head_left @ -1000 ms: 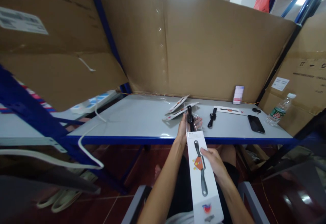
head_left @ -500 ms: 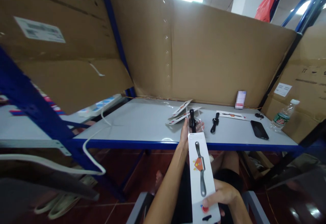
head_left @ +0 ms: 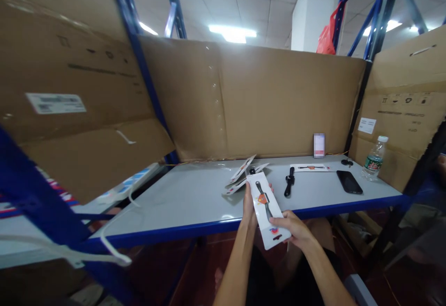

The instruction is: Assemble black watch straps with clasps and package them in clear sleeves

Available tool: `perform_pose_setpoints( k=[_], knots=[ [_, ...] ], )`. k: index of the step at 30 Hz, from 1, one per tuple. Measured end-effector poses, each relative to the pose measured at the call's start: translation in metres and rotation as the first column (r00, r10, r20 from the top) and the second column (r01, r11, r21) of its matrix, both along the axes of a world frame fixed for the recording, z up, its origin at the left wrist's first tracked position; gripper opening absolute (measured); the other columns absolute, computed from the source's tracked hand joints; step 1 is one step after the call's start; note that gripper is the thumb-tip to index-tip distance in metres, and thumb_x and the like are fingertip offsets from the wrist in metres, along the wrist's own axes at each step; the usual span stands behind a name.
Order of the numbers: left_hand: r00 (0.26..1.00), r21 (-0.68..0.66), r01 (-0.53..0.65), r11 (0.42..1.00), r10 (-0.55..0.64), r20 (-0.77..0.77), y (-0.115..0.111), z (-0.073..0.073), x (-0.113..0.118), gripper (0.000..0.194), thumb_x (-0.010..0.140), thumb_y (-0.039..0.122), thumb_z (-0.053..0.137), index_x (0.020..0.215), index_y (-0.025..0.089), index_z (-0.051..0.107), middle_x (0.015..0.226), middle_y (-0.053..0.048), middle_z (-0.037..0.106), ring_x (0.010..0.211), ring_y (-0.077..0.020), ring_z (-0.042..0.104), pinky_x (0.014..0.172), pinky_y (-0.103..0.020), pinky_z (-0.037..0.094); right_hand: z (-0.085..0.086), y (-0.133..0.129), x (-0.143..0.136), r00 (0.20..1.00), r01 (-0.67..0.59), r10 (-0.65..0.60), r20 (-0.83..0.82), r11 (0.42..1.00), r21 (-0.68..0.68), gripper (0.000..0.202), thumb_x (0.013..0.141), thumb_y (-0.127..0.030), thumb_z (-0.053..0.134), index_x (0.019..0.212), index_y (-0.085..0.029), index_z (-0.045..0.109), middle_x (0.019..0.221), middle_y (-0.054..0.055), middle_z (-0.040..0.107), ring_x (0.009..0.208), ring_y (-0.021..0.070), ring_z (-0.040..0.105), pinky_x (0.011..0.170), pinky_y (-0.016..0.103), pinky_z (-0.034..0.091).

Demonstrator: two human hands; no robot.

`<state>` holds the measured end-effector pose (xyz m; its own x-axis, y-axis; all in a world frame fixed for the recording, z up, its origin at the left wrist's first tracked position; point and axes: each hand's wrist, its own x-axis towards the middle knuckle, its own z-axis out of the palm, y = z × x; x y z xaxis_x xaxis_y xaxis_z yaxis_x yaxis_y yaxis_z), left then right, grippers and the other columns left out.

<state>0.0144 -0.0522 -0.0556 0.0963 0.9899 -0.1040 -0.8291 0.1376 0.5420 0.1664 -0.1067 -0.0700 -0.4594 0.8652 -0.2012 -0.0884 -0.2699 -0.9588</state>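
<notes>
A white printed card (head_left: 266,211) with a picture of a two-handled tool is held over the table's front edge. My left hand (head_left: 248,206) grips its upper end from the left and below, fingertips showing at its right side. My right hand (head_left: 294,227) pinches the lower right part, thumb on top. Just past the card's top edge a bit of a black tool (head_left: 252,171) shows; the rest is hidden. Behind it lie several overlapping cards (head_left: 240,176). A black two-handled tool (head_left: 289,182) lies to the right, beside a flat card (head_left: 309,167).
The grey table (head_left: 167,199) has cardboard walls (head_left: 285,106) around it. On its right are a black phone (head_left: 349,182), a water bottle (head_left: 374,159), keys (head_left: 347,162) and an upright phone-like screen (head_left: 319,146). A white cable (head_left: 114,250) hangs at the left.
The card has moved up and forward, now covering most of the black tool that showed above it. My right hand has come up with it, nearer my left. The view has tilted upward.
</notes>
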Motion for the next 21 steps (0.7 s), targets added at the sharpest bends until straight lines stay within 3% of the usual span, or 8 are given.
perform_pose_setpoints(
  k=[2,7,13,17,21],
  knots=[
    [0.998,-0.029,-0.055,0.998,0.056,0.040,-0.001,0.002,0.002,0.063,0.089,0.067,0.046,0.108,0.010,0.067,0.083,-0.013,0.074,0.065,-0.0224,0.069,0.055,-0.031,0.055,-0.007,-0.005,0.006,0.999,0.029,-0.029,-0.021,0.999,0.028,0.047,0.065,-0.057,0.078,0.069,-0.012,0.066,0.055,0.004,0.066,0.035,0.0078,0.050,0.028,0.017,0.024],
    [0.986,-0.033,-0.151,0.988,0.153,0.067,-0.001,0.005,0.006,0.065,0.089,0.065,0.047,0.121,0.011,0.064,0.083,-0.012,0.074,0.065,-0.0235,0.070,0.057,-0.033,0.055,-0.027,-0.037,0.028,0.976,-0.209,0.213,-0.051,0.975,0.071,0.054,0.076,-0.061,0.071,0.058,-0.011,0.061,0.046,0.003,0.060,0.032,0.0073,0.048,0.029,0.016,0.025],
    [0.991,-0.009,-0.117,0.993,0.117,0.065,-0.004,0.007,0.007,0.070,0.087,0.068,0.048,0.119,0.008,0.064,0.083,-0.014,0.075,0.065,-0.0232,0.070,0.059,-0.033,0.056,-0.027,-0.054,0.010,0.976,0.036,-0.035,-0.215,0.999,0.003,0.054,0.072,-0.064,0.073,0.057,-0.013,0.059,0.041,0.000,0.054,0.032,0.0068,0.046,0.030,0.016,0.022],
    [0.993,0.031,-0.119,0.992,0.119,0.026,-0.007,0.008,0.007,0.068,0.087,0.069,0.049,0.113,0.008,0.066,0.081,-0.014,0.074,0.067,-0.0245,0.071,0.061,-0.034,0.057,-0.015,-0.035,-0.015,0.958,0.145,-0.139,-0.249,0.989,0.006,0.054,0.067,-0.064,0.076,0.057,-0.014,0.059,0.040,-0.001,0.053,0.031,0.0052,0.042,0.031,0.016,0.020],
    [0.989,0.045,-0.147,0.988,0.146,0.029,-0.006,0.007,0.001,0.064,0.091,0.066,0.044,0.111,0.010,0.066,0.080,-0.013,0.074,0.064,-0.0231,0.071,0.059,-0.032,0.057,-0.010,-0.019,-0.030,0.958,0.162,-0.146,-0.246,0.986,0.043,0.055,0.066,-0.067,0.075,0.056,-0.015,0.059,0.038,-0.001,0.052,0.030,0.0047,0.039,0.031,0.016,0.018]
  ],
)
